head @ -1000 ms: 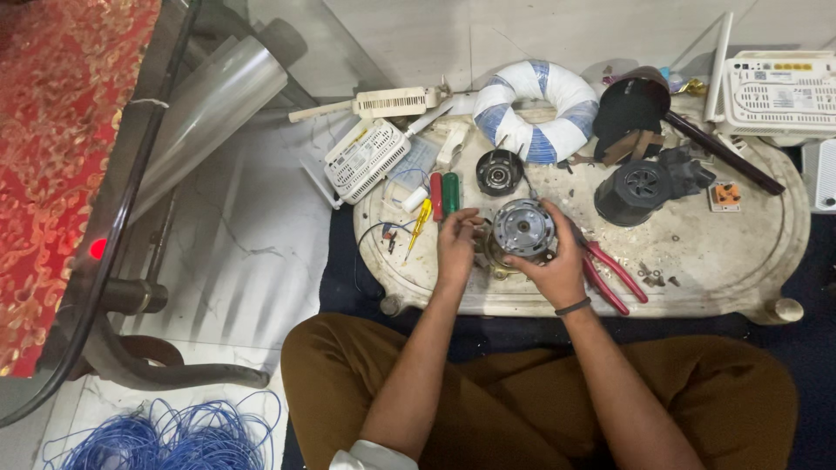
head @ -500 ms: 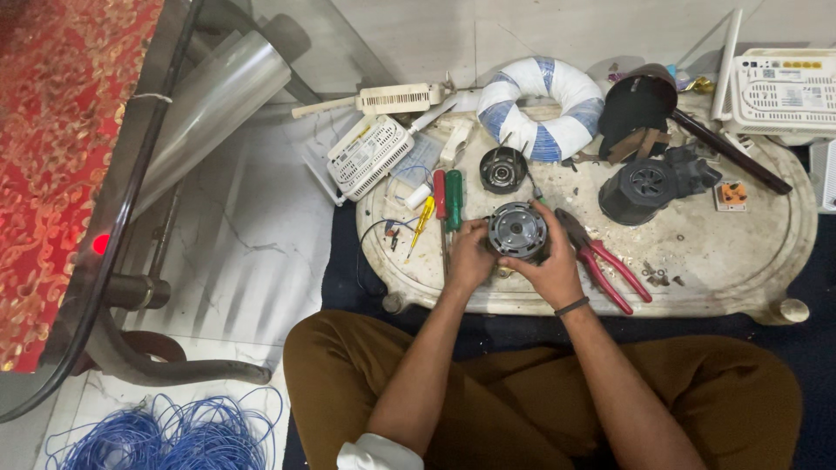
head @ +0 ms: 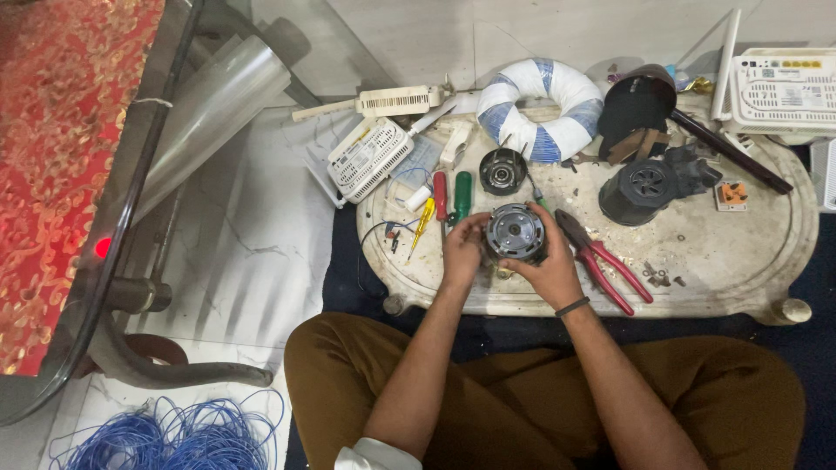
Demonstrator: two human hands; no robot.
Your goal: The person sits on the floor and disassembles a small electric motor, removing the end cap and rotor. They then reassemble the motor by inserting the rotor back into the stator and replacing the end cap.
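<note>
I hold a round grey metal motor (head: 515, 231) over the near edge of a low oval white table (head: 740, 261). My left hand (head: 461, 252) grips its left side, and my right hand (head: 550, 265) cups it from the right and below. Red-handled pliers (head: 605, 261) lie just right of my right hand. A red screwdriver (head: 441, 196), a green one (head: 462, 196) and a small yellow one (head: 421, 222) lie just beyond my left hand. A black round motor cap (head: 502, 170) sits behind the motor.
On the table stand a white-and-blue wound ring (head: 542, 109), a black fan housing (head: 649, 187) and a white vented cover (head: 370, 157). A white router (head: 784, 87) is at far right. A glass table with clear roll (head: 209, 113) stands left; blue wire coil (head: 165, 435) lies on the floor.
Both hands stay on the motor; it has turned slightly in my grip while the view shifted a little. Nothing was picked up or put down.
</note>
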